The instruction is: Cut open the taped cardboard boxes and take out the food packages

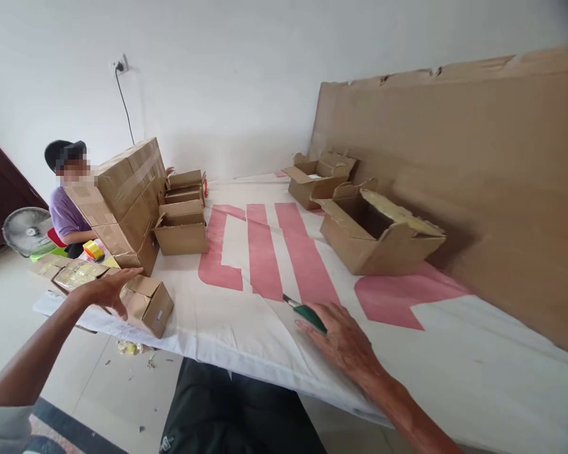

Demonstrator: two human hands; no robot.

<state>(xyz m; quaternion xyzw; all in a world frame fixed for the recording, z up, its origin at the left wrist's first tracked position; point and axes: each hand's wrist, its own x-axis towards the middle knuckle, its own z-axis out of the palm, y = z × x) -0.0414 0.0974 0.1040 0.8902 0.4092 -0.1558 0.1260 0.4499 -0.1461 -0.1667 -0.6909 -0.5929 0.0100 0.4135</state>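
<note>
My left hand (pixel 105 292) is over a small closed cardboard box (pixel 146 302) at the table's near left edge. Its thumb and fingers are spread across the box top; whether it grips the box is not plain. In my right hand (pixel 343 340) is a green-handled utility knife (pixel 311 316), its metal end pointing forward and left just above the cloth. More taped cardboard boxes (pixel 78 271) lie in line to the left of the small box.
Open cardboard boxes stand at mid-table (pixel 182 238) and at right (pixel 360 249). Stacked taped boxes (pixel 127 189) partly hide a seated person (pixel 66 211). Yellow tape (pixel 93 251) lies near the stack. A large cardboard sheet (pixel 478 189) leans at right. Printed cloth (pixel 231 334) covers the table.
</note>
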